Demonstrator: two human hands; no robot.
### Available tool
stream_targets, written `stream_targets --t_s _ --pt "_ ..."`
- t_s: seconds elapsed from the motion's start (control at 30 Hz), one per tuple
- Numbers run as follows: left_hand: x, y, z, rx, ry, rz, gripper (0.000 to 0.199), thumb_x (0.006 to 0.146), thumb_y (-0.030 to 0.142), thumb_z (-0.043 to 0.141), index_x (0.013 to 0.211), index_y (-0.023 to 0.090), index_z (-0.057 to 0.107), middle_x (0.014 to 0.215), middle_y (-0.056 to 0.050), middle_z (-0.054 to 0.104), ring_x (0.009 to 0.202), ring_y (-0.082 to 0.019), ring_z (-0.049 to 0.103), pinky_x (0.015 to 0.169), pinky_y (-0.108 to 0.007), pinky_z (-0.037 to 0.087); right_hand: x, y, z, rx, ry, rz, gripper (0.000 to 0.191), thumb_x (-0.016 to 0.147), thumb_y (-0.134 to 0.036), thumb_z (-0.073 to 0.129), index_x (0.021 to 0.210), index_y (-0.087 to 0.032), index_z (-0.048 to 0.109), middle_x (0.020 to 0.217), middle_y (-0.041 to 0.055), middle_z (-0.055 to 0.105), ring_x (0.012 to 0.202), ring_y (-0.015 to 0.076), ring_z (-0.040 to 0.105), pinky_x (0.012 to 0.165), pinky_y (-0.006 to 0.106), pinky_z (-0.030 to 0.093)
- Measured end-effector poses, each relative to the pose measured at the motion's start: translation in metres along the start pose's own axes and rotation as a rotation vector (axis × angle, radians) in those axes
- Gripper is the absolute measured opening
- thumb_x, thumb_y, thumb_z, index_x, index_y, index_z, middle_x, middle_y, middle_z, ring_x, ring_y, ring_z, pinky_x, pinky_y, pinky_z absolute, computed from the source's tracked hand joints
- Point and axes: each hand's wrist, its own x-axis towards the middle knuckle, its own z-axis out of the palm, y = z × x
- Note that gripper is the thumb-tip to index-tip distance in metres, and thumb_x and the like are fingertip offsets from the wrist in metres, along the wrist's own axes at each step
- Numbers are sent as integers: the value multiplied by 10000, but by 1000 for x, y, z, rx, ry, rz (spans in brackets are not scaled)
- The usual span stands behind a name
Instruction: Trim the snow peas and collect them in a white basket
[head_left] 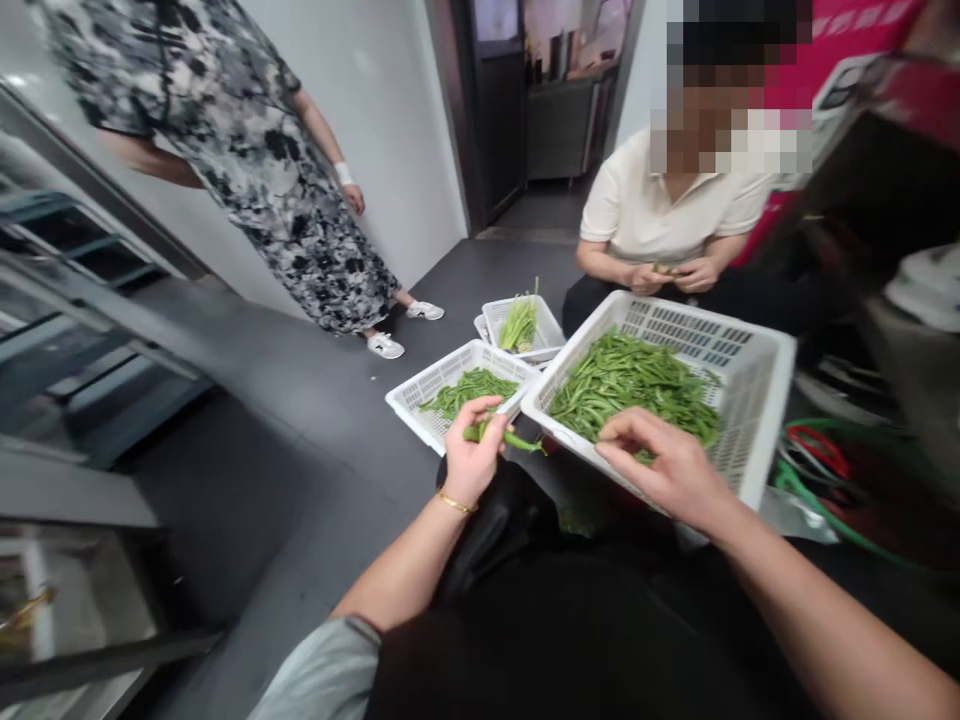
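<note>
My left hand (474, 455) is closed around a slim green chili pepper (517, 441), whose thin stem end points to the right. It is in front of a white basket (411, 408) that holds a smaller heap of green peppers (469, 392). My right hand (660, 462) is at the near rim of a large white basket (757, 400), thumb and fingers drawn together in a pinch. What lies between those fingertips, if anything, I cannot make out. Inside the large basket is a big heap of green chili peppers (634, 380).
Opposite sits a person in a cream shirt (667, 205), both hands on a small green piece. Another person in a patterned dress (247, 150) stands at left. Behind the baskets, a small white basket (551, 325) holds long green stalks (520, 325). Metal shelving (97, 330) is at left.
</note>
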Motion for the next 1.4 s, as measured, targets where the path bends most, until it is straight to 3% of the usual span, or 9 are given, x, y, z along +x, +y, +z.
stream_targets --t_s 0.13,0.3,0.43,0.57,0.67,0.77,0.93,1.13,1.4 --pt "-9 1 -4 190 -72 169 223 840 289 592 1022 164 627 729 -24 666 499 -80 543 522 -212 457 8 -8 29 -128 -205 -14 298 896 -358 534 1145 -194 558 897 61 604 718 163 591 627 257 453" --pt "-10 -7 -14 356 -134 198 178 848 270 575 955 168 675 786 -51 702 669 -134 628 653 -246 486 19 -2 53 -164 -302 -112 267 928 -226 423 724 -170 585 675 28 562 624 141 540 598 244 397" --pt "-11 -12 -18 410 -502 52 197 822 316 607 815 150 713 758 -53 706 669 -134 609 650 -233 455 19 6 51 -23 -185 -106 262 829 -122 442 574 -177 472 569 -17 453 537 105 456 533 226 328" --pt "-26 -16 -8 358 -773 -74 278 746 404 681 759 127 696 657 -24 642 580 -96 514 562 -207 385 10 3 54 85 -331 -78 254 809 -126 454 561 -182 456 564 -25 455 527 104 460 513 225 319" --pt "-34 -21 3 210 -707 -214 335 705 455 699 696 125 641 572 -4 573 506 -80 462 483 -199 345 1 1 53 151 -320 -32 287 862 -193 434 578 -191 473 581 -10 493 545 123 501 521 236 359" --pt "-29 -24 5 -17 -429 -419 379 685 489 701 725 127 594 555 -24 598 393 -68 430 380 -192 313 -11 9 42 187 -229 11 335 908 -280 406 595 -202 497 584 7 520 546 145 527 526 258 400" --pt "-7 -28 -15 -359 -7 -466 350 699 429 703 686 141 505 485 -10 575 310 -44 366 306 -157 229 -45 37 24 162 -256 137 398 929 -367 393 606 -207 562 582 24 561 562 167 570 533 271 443" --pt "-11 -41 -20 -715 -135 -743 181 693 240 670 765 142 536 516 21 522 400 -62 444 323 -120 237 -68 45 20 35 -488 235 164 843 -266 558 925 -217 691 873 48 692 787 191 648 720 281 484" --pt "-35 -62 -4 -635 -267 -963 362 710 199 704 1041 164 561 731 -23 624 527 -95 556 412 -173 407 0 115 -1 -394 -326 427 206 910 -228 468 872 -168 663 905 45 692 840 163 638 756 242 454"
